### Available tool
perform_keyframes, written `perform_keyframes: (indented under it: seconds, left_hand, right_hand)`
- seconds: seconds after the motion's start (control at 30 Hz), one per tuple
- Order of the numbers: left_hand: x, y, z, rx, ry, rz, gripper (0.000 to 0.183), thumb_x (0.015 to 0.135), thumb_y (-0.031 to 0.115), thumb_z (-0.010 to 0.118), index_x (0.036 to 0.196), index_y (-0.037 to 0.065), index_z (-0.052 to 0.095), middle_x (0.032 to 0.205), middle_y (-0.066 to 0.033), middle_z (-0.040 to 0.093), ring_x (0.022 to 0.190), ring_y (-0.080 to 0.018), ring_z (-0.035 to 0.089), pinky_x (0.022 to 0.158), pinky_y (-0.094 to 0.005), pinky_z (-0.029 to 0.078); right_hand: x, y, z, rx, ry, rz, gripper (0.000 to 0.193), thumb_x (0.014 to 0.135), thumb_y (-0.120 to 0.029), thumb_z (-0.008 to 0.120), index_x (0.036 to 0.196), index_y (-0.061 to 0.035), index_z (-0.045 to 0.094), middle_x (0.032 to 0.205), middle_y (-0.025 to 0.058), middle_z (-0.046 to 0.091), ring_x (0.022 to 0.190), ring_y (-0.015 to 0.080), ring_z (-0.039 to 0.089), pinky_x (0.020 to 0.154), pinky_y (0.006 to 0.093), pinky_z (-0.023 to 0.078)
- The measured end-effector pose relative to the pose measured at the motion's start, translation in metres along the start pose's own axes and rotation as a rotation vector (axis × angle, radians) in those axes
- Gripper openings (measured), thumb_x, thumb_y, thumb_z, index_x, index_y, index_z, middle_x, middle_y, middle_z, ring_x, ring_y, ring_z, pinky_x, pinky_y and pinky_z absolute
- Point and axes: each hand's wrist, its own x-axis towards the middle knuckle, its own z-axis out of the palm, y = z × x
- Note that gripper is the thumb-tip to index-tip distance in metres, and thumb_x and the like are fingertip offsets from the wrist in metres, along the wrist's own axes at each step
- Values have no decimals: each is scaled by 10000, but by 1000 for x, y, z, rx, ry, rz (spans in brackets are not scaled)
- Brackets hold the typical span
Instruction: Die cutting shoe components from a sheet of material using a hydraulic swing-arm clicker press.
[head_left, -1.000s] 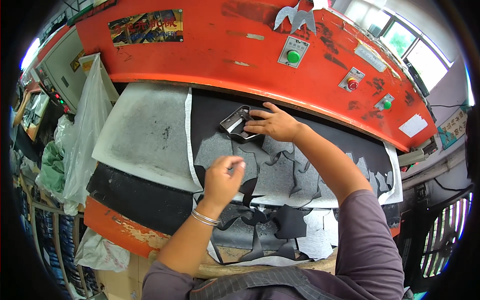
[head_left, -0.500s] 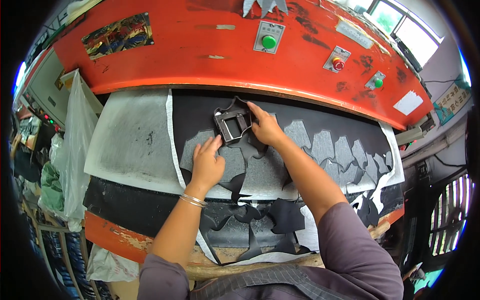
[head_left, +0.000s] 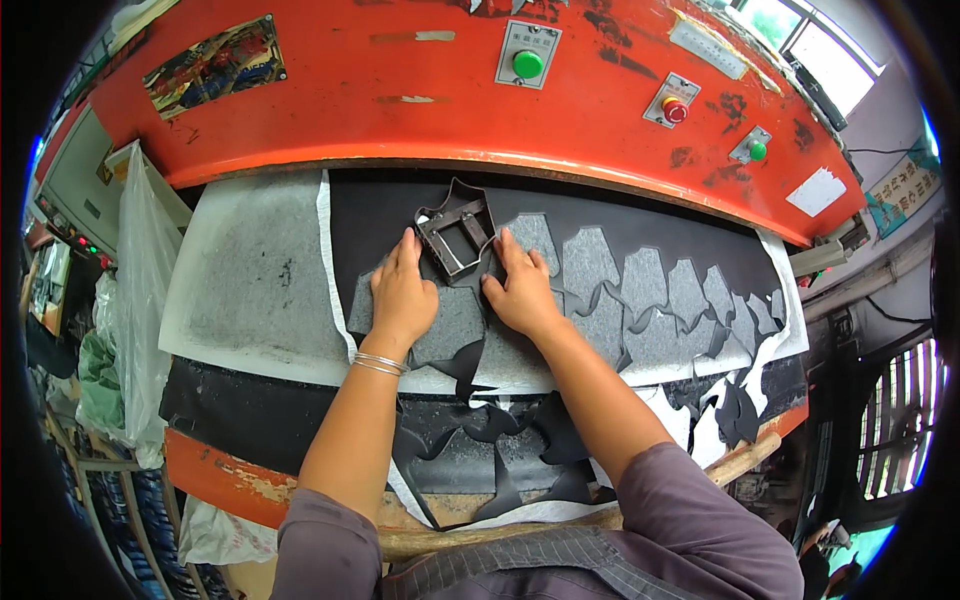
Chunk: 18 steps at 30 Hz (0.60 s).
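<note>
A dark metal cutting die point(head_left: 462, 238) stands on a black sheet point(head_left: 620, 215) near its far left part. It has a shaped, open frame with crossbars inside. My left hand point(head_left: 403, 290) lies flat at the die's near left side, its fingers stretched forward and the tips by the frame. My right hand point(head_left: 522, 288) rests at the near right side, fingers apart, fingertips close to the edge. Whether either hand presses on the metal is hard to tell. Grey cut-out shapes point(head_left: 592, 265) show in the sheet to the right and nearer to me.
A red press beam point(head_left: 400, 120) with green and red buttons spans the far side. At left lies a bare pale cutting board point(head_left: 255, 270). Black and white scraps point(head_left: 505, 480) hang over the near edge, above a wooden pole point(head_left: 745, 462). A clear plastic bag point(head_left: 150, 300) hangs at left.
My right hand has come down from the die's far right corner to its near right side. My left hand has moved up along the left side. The die has turned slightly.
</note>
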Motion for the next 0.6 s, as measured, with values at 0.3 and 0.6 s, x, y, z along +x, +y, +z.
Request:
perform_keyframes:
  seconds: [0.3, 0.6]
  left_hand:
    - [6, -1, -6, 47, -6, 28, 668, 781, 35, 479, 1412, -76, 287, 1374, -172, 504, 1317, -285, 415, 1074, -432, 276]
    - [5, 9, -6, 27, -13, 60, 646, 780, 38, 470, 1397, -79, 319, 1346, -166, 535, 1308, -288, 426, 1087, -422, 266]
  right_hand:
    - [7, 3, -1, -20, 38, -58, 741, 822, -211, 599, 1407, 99, 266, 1349, 176, 513, 1293, 295, 443, 1121, 487, 210]
    - [3, 3, -14, -41, 15, -76, 747, 823, -200, 614, 1412, 93, 258, 1332, 184, 531, 1286, 312, 447, 1123, 463, 205]
